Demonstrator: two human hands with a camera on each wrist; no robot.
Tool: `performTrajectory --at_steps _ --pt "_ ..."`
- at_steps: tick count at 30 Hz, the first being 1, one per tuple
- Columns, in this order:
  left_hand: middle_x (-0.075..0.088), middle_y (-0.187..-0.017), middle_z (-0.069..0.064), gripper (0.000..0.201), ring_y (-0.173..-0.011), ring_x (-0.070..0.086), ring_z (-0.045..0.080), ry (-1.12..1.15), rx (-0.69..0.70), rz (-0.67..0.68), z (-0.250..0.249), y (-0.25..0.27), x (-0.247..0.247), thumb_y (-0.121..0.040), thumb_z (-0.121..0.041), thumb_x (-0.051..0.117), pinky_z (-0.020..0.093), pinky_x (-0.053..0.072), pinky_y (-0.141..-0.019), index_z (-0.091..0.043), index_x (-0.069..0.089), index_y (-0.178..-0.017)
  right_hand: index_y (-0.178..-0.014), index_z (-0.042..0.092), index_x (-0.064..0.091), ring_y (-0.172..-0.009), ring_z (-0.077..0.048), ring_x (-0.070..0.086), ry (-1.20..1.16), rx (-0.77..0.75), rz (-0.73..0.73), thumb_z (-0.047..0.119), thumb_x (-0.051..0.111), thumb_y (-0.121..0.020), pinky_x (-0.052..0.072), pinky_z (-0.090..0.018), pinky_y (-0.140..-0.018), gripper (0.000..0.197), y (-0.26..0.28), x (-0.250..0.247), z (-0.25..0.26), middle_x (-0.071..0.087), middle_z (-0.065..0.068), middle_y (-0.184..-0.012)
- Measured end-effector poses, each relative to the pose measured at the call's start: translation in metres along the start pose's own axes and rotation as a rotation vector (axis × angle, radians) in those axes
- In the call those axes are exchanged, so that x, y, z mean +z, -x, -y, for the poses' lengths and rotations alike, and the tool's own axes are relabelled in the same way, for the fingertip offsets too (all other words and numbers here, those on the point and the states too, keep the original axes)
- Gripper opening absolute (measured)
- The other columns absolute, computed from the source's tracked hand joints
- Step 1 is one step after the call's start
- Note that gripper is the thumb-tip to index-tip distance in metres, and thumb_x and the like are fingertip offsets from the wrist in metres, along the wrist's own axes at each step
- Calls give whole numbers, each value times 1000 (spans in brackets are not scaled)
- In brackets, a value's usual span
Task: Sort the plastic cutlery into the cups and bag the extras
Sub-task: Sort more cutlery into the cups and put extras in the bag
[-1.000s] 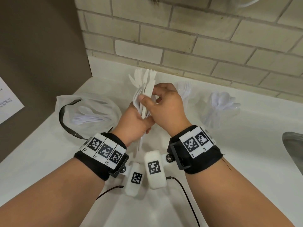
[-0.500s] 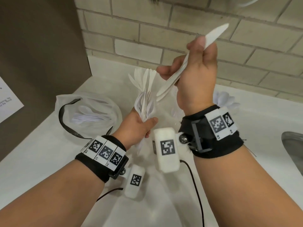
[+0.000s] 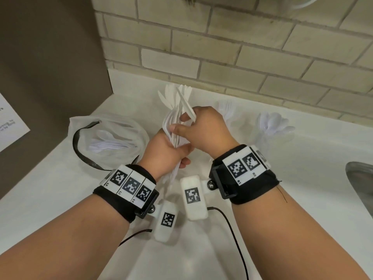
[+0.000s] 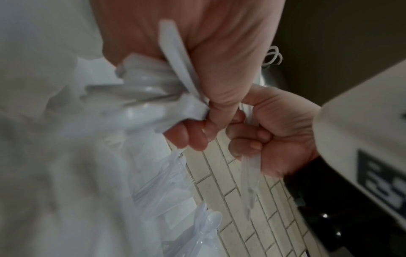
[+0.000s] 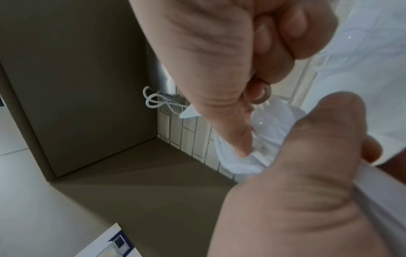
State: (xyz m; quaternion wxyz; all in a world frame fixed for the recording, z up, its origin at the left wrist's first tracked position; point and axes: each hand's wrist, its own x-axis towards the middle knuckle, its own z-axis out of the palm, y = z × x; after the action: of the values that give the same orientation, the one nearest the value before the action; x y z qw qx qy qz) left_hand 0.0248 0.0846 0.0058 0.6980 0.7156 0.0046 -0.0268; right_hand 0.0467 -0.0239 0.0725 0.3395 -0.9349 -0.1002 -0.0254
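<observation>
My left hand (image 3: 173, 152) grips a bundle of white plastic cutlery (image 3: 173, 122) upright above the counter; the left wrist view shows the bundle (image 4: 149, 93) fanned out of its fist (image 4: 219, 69). My right hand (image 3: 201, 126) is against the bundle from the right and pinches a single white knife (image 3: 186, 105), seen below its curled fingers as the knife (image 4: 248, 182). A clear cup of spoons (image 3: 274, 126) and a clear cup of forks (image 3: 227, 110) stand at the back. A plastic bag (image 3: 113, 126) with cutlery in it lies open at the left.
The white counter (image 3: 302, 178) ends at a brick wall (image 3: 242, 47) behind and a brown panel (image 3: 50, 67) on the left. A metal sink (image 3: 361, 178) edge shows at far right. Paper (image 3: 10, 122) hangs on the panel.
Half a second ago my right hand was raised high with the knife; it has come back down to the bundle, knife still pinched. The left hand has stayed in place.
</observation>
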Motion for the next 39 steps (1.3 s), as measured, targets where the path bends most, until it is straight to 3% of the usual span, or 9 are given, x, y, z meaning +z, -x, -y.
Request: performTrajectory --at_steps 8,12,14,19,24,28,33,37,39 --pt "65 -75 5 27 -56 63 23 52 12 22 -1 1 4 -79 -6 73 33 53 -56 -10 61 -103 -70 -6 60 -64 -31 60 -199 48 -51 20 69 -80 50 -36 -60 30 -2 2 2 63 -21 -69" --pt "63 -73 10 26 -54 56 23 118 -3 33 1 0 3 -80 -7 74 35 51 -60 -5 62 -103 -61 13 52 -46 -7 49 -448 174 -34 18 65 -86 36 -21 -46 29 -2 -4 -3 54 2 -59" --pt "61 -67 7 28 -51 53 20 103 3 37 2 0 2 -78 -11 74 38 51 -61 -5 63 -103 -65 18 52 -38 0 44 -548 202 -9 17 62 -90 32 -16 -39 27 0 -7 -4 53 6 -59" --pt "58 -49 -13 11 -45 46 8 -17 67 54 -3 2 4 -86 -12 67 28 43 -49 -17 61 -93 -90 16 58 -50 -7 47 -653 228 37 17 55 -95 34 -19 -37 6 2 -7 -5 55 5 -68" --pt "58 -52 -12 24 -47 46 10 -26 91 34 -3 3 3 -84 -17 71 26 43 -48 -13 63 -106 -96 15 55 -32 0 45 -777 254 1 16 50 -98 32 -19 -37 5 2 -4 -4 53 4 -64" --pt "56 -49 -11 21 -40 46 4 -114 97 14 -1 2 1 -88 -17 66 20 41 -44 -9 60 -106 -101 10 62 -42 0 52 -685 213 49 19 60 -93 34 -17 -35 12 5 -2 -4 60 4 -68" --pt "55 -61 -3 21 -41 48 2 -139 110 14 1 3 2 -90 -16 62 17 43 -44 -12 57 -110 -85 16 63 -36 7 49 -556 184 69 20 65 -90 33 -10 -35 6 5 -2 -6 61 7 -67" --pt "52 -53 -4 9 -39 47 1 -165 110 23 3 5 0 -91 -20 61 15 43 -45 -14 55 -86 -91 14 62 -36 5 47 -624 191 -4 23 57 -95 34 -11 -41 11 1 -5 -4 58 8 -66" --pt "51 -46 -9 19 -37 46 0 -173 118 29 4 6 0 -92 -21 60 14 40 -43 -22 51 -76 -90 16 60 -43 2 47 -602 166 -56 26 54 -96 34 -16 -47 13 -2 -7 -2 56 8 -66"
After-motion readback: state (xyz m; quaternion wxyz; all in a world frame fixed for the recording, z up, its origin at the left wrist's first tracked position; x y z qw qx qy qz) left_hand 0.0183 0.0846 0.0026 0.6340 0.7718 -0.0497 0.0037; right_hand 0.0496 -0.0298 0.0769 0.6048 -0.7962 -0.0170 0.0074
